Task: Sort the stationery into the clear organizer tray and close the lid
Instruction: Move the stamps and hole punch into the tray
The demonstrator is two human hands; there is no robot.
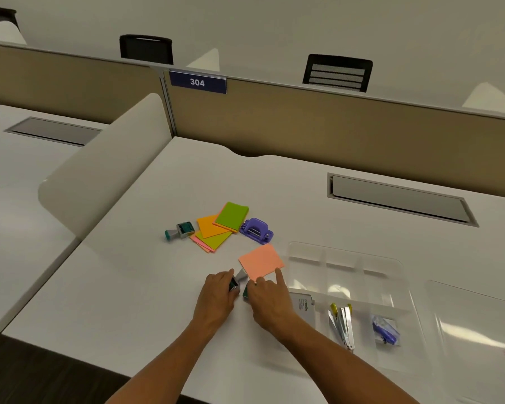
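Note:
My left hand (219,290) grips a teal and grey stamp (237,279) on the white desk. My right hand (267,298) pinches the stamp's dark green end at its thumb side. Its index finger stretches out onto the corner of a pink sticky pad (261,260). The clear organizer tray (347,258) lies to the right and holds a white box (305,307), staplers (342,325) and a small blue item (386,330). Farther back lie a second stamp (182,230), orange (210,227) and green (232,217) sticky pads and a purple hole punch (257,231).
The clear lid (475,313) lies flat to the right of the tray. A cable hatch (400,199) is set into the desk behind it. A white side divider (105,176) stands at the left, and a tan partition (333,129) runs along the back.

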